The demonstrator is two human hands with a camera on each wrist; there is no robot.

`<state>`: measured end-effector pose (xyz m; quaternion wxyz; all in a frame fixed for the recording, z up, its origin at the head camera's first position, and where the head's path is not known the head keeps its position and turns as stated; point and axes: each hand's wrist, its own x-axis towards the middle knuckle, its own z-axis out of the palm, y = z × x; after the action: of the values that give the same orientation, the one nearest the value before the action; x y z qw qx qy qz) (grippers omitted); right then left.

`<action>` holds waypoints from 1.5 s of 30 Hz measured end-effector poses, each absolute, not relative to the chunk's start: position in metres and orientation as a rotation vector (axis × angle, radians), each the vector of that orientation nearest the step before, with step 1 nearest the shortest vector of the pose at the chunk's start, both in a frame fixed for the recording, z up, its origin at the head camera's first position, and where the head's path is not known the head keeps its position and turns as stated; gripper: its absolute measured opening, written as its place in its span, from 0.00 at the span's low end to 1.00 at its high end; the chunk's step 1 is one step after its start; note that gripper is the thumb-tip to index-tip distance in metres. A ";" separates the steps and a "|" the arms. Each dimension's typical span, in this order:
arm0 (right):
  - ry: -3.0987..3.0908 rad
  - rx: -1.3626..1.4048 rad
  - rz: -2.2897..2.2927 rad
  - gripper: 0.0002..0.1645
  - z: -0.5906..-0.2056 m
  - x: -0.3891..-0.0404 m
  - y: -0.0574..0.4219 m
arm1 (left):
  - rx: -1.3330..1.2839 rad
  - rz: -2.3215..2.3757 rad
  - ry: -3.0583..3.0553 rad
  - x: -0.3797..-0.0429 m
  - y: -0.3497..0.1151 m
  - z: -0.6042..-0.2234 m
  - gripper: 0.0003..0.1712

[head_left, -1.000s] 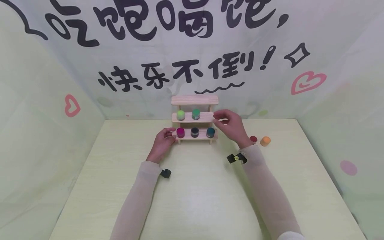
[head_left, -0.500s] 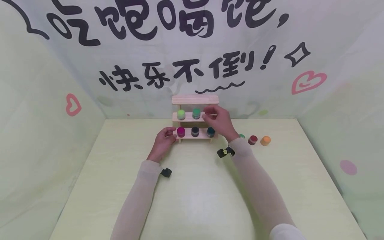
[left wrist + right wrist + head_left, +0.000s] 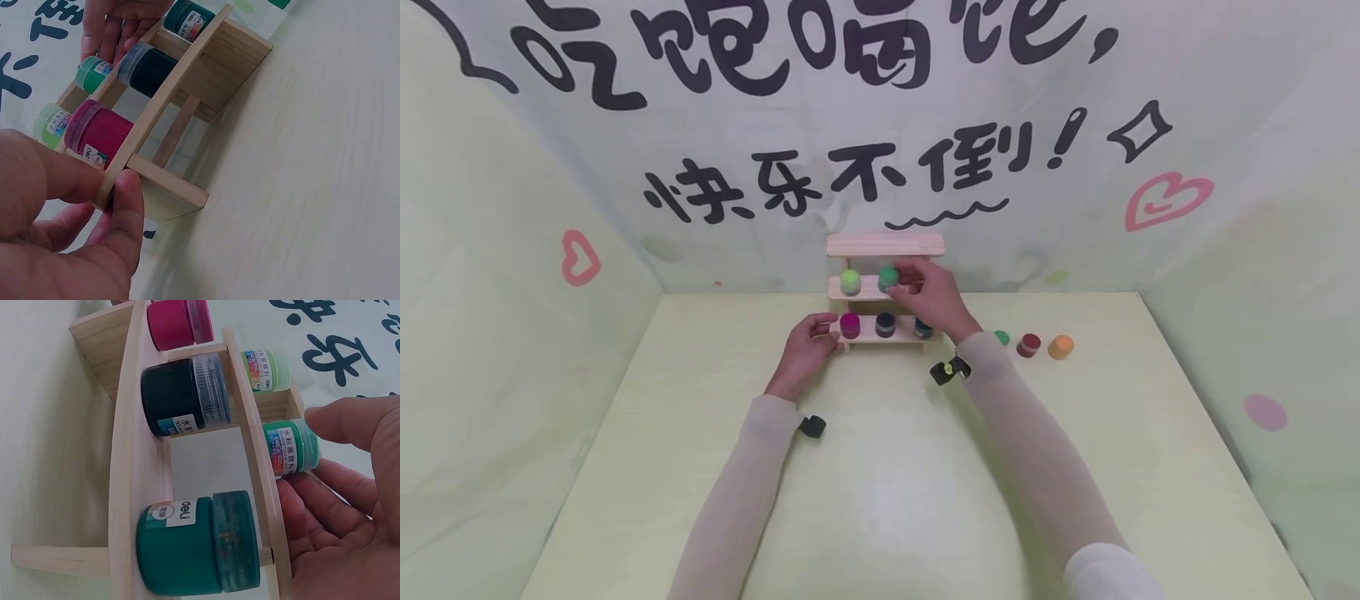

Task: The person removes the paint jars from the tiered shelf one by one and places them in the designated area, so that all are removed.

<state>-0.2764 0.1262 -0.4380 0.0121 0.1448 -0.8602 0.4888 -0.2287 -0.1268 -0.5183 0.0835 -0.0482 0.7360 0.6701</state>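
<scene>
A small three-tier wooden rack (image 3: 886, 244) stands at the back of the table. My left hand (image 3: 803, 354) pinches the left end of its lowest shelf between thumb and fingers, as the left wrist view shows. My right hand (image 3: 936, 293) holds a green paint jar (image 3: 290, 447) on the middle shelf, thumb at the lid and fingers against the other side. Beside that jar sits a light green paint jar (image 3: 850, 282). Along the lowest shelf stand a magenta jar (image 3: 850, 325), a very dark jar (image 3: 885, 325) and a teal jar (image 3: 187, 544), the last partly behind my right hand in the head view.
To the rack's right, on the table, are a green jar (image 3: 1002, 337) partly hidden by my right sleeve, a dark red jar (image 3: 1028, 345) and an orange jar (image 3: 1061, 347). A printed cloth backdrop (image 3: 760, 267) rises right behind the rack.
My right hand has moved left along the middle shelf, from its right end to the green paint jar, and now grips it. The left hand stays at the rack's lowest shelf.
</scene>
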 end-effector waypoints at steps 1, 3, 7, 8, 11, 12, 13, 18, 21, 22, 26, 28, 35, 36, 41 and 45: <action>-2.691 0.447 1.520 0.32 -0.437 -0.276 0.125 | -0.149 1.992 2.202 -0.229 -0.127 -0.518 0.20; -2.721 0.434 1.505 0.34 -0.437 -0.277 0.124 | -0.155 1.984 2.201 -0.229 -0.126 -0.518 0.20; -2.768 0.423 1.477 0.35 -0.436 -0.280 0.123 | -0.155 1.966 2.207 -0.228 -0.125 -0.515 0.21; -2.779 0.426 1.463 0.35 -0.436 -0.281 0.122 | -0.151 1.966 2.206 -0.228 -0.125 -0.515 0.21; -2.790 0.438 1.440 0.35 -0.436 -0.284 0.121 | -0.144 1.951 2.228 -0.227 -0.126 -0.512 0.21; -2.793 0.441 1.436 0.34 -0.436 -0.285 0.121 | -0.143 1.944 2.233 -0.226 -0.126 -0.512 0.21; -2.795 0.443 1.434 0.34 -0.436 -0.285 0.120 | -0.147 1.940 2.237 -0.226 -0.126 -0.511 0.21; -2.788 0.444 1.449 0.31 -0.436 -0.284 0.121 | -0.154 1.916 2.246 -0.226 -0.128 -0.512 0.21; -2.780 0.436 1.459 0.28 -0.437 -0.282 0.121 | -0.152 1.917 2.242 -0.226 -0.128 -0.513 0.21; -2.778 0.433 1.460 0.28 -0.437 -0.282 0.121 | -0.152 1.917 2.242 -0.226 -0.128 -0.513 0.21; -2.766 0.423 1.462 0.27 -0.437 -0.279 0.122 | -0.150 1.917 2.240 -0.225 -0.128 -0.513 0.21; -2.755 0.418 1.472 0.26 -0.436 -0.277 0.124 | -0.145 1.919 2.238 -0.225 -0.128 -0.512 0.21; -2.723 0.406 1.527 0.23 -0.434 -0.270 0.130 | -0.139 1.936 2.227 -0.224 -0.126 -0.511 0.21; -2.716 0.411 1.529 0.23 -0.434 -0.269 0.131 | -0.137 1.935 2.226 -0.224 -0.126 -0.511 0.21; -2.678 0.452 1.517 0.23 -0.433 -0.265 0.135 | -0.140 1.933 2.228 -0.224 -0.126 -0.512 0.21; -2.656 0.486 1.505 0.23 -0.434 -0.260 0.141 | -0.146 1.940 2.222 -0.225 -0.127 -0.511 0.20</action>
<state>-0.2603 0.1406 -0.4342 0.0253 0.1573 -0.8588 0.4868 -0.2245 -0.1266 -0.5108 0.0939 -0.0491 0.7492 0.6539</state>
